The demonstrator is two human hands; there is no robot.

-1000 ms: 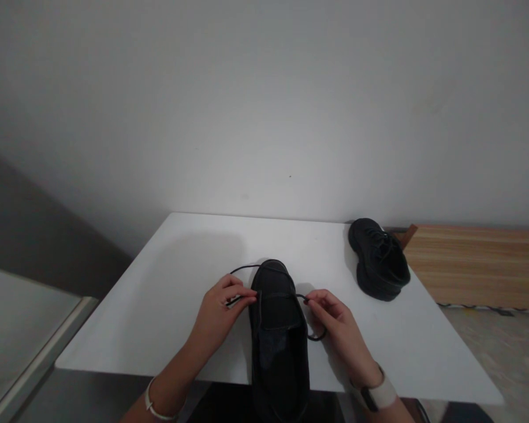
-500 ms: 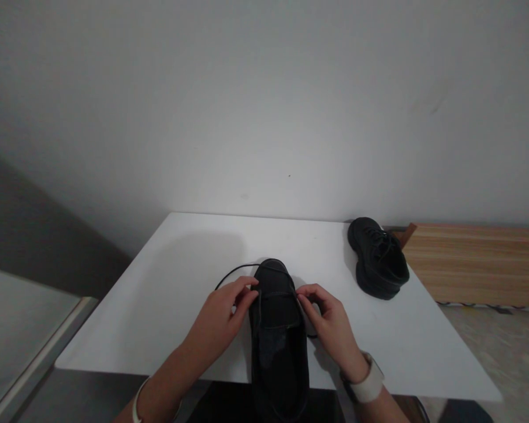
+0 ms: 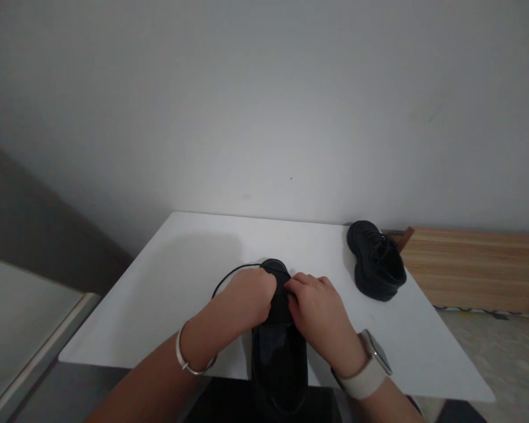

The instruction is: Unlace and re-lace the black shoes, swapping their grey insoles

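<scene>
A black shoe (image 3: 280, 367) lies with its toe away from me and its heel over the table's near edge. Across its toe runs a thin black shoelace (image 3: 233, 272), which loops out to the left. My left hand (image 3: 249, 296) is closed over the left side of the shoe's tongue; its fingertips are hidden beneath it, so what they pinch does not show. On the opposite side, my right hand (image 3: 317, 311) has its fingers bent over the shoe's upper, with the thumb near the tongue. The two hands are close together but apart.
A second black shoe (image 3: 376, 261), laced, stands on the right of the white table (image 3: 194, 247). A pale wall (image 3: 264, 117) rises behind the table. Wooden boards (image 3: 480, 267) lie beyond its right side, and a white panel edge (image 3: 39, 352) is at left.
My left hand has moved right and turned over the tongue, hiding its fingertips. My right hand has shifted slightly inward and up, its fingers now bent over the shoe's edge.
</scene>
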